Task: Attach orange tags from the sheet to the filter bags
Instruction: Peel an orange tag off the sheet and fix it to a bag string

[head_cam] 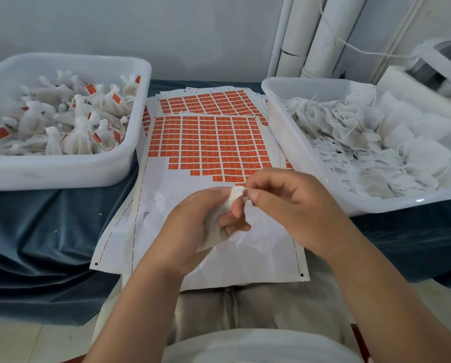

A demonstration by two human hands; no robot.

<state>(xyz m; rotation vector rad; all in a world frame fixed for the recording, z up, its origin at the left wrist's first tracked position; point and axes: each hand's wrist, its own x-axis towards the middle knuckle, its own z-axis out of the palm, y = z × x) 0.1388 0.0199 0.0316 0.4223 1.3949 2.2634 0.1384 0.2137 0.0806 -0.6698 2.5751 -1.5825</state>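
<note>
Nearest, over a lap in beige drawstring trousers (271,310), the left hand (193,226) grips a white mesh filter bag (212,233). Its fingers are curled round the body of the bag, so that only the lower corner and the gathered neck show. The right hand (292,205) sits just right of it, thumb and forefinger closed in a pinch on the bunched neck and the other fingers curled under. Whether it also has a string or a tag in that pinch cannot be made out.

Both hands are over the near, bare part of a white paper backing sheet of orange rectangular tags (208,137). The sheet's near edge hangs over the lap. The tags left on it begin just beyond the right hand's fingertips and run in rows to the far edge. A second sheet of orange tags (206,100) lies partly under it, farther back.

The sheets fill the lane between two tubs on a dark blue velvet cloth (48,231). On the left is a white plastic tub (62,171) of filled, tied bags bearing orange tags (80,121). On the right is another white plastic tub (297,142), heaped with flat empty bags (371,142). Its near corner is close to the right wrist. The left tub stands well apart from the left hand, with bare cloth between them.

Farthest back, white pipes (313,35) stand against the wall.
</note>
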